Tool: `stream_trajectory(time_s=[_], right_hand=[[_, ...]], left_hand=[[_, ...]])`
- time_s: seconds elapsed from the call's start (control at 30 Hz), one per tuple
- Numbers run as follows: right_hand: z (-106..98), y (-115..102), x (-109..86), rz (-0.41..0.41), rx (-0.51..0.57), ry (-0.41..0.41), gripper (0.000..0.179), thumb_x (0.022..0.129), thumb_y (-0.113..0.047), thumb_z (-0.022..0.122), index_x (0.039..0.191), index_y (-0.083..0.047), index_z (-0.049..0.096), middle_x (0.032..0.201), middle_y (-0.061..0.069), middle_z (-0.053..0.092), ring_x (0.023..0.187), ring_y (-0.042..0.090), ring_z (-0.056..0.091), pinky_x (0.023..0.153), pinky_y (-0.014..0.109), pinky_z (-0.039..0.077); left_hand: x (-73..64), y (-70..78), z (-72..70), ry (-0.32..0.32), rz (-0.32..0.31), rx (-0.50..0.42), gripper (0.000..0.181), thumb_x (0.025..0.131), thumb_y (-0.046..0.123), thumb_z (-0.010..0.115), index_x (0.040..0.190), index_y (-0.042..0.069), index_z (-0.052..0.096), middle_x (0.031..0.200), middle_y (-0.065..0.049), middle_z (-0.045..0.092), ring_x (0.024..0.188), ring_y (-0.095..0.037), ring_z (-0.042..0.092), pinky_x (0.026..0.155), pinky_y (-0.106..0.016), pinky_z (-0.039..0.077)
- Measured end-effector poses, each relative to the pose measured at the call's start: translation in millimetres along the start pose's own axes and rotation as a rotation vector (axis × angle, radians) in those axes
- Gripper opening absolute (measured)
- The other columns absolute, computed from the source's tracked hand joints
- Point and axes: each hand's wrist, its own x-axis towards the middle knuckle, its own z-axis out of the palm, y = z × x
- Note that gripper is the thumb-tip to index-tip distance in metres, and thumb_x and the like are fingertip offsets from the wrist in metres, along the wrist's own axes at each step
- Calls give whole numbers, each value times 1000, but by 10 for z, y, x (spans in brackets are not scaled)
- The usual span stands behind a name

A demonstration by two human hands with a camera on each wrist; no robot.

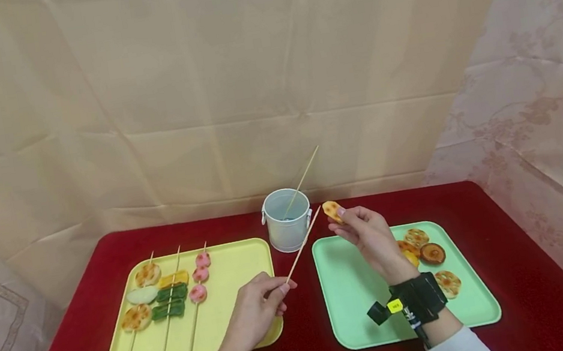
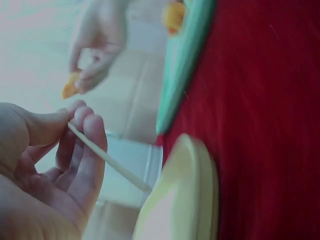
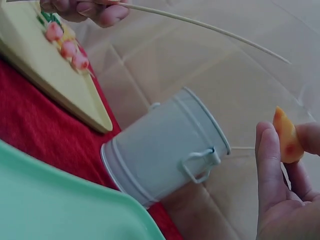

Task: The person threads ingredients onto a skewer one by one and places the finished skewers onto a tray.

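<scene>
My left hand (image 1: pixel 257 307) pinches a bare wooden skewer (image 1: pixel 304 245) near its lower end, between thumb and fingers. The skewer slants up and to the right, its free tip just left of a yellow slice with browned spots (image 1: pixel 332 212). That slice is pinched between thumb and fingertips of my right hand (image 1: pixel 370 238), raised over the green tray (image 1: pixel 355 322). In the right wrist view the slice (image 3: pixel 287 140) is seen edge-on, apart from the skewer (image 3: pixel 210 27). The left wrist view shows the skewer (image 2: pixel 112 162) leaving the thumb and fingertips.
On the yellow tray (image 1: pixel 235 267) at left lie three loaded skewers, with pink balls (image 1: pixel 198 293), green pieces (image 1: pixel 169 309) and browned rounds (image 1: pixel 136 317). A white pail (image 1: pixel 290 235) behind holds one skewer (image 1: pixel 308 168). The green tray carries a mushroom cap (image 1: pixel 432 253) and browned rounds (image 1: pixel 448 284).
</scene>
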Motion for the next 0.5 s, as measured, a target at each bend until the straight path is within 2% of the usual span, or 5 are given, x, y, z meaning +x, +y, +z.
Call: stream_trajectory(time_s=[0.17,0.33,0.5], right_hand=[[36,3,-22,-17,34,12,25,102,-22,68,111,-4,54,112,10,67,94,17,75,89,25,55],[63,9,-17,-62,59,40,18,102,-18,69,104,-4,59,104,8,69,90,16,74,88,27,56],[77,10,-22,-81,70,42,19,101,-18,70,104,-3,58,105,9,68,90,16,74,88,27,57]], left_hand=[[-7,7,12,-92,-38,-79,16,102,3,62,102,-2,77,82,-11,61,60,-10,62,57,-25,56],[-7,-19,66,-153,-50,-40,15,101,2,63,102,0,78,87,-10,63,60,-9,61,56,-25,56],[-4,-52,86,-168,-65,-33,16,101,2,62,102,0,78,87,-10,63,60,-9,61,57,-25,56]])
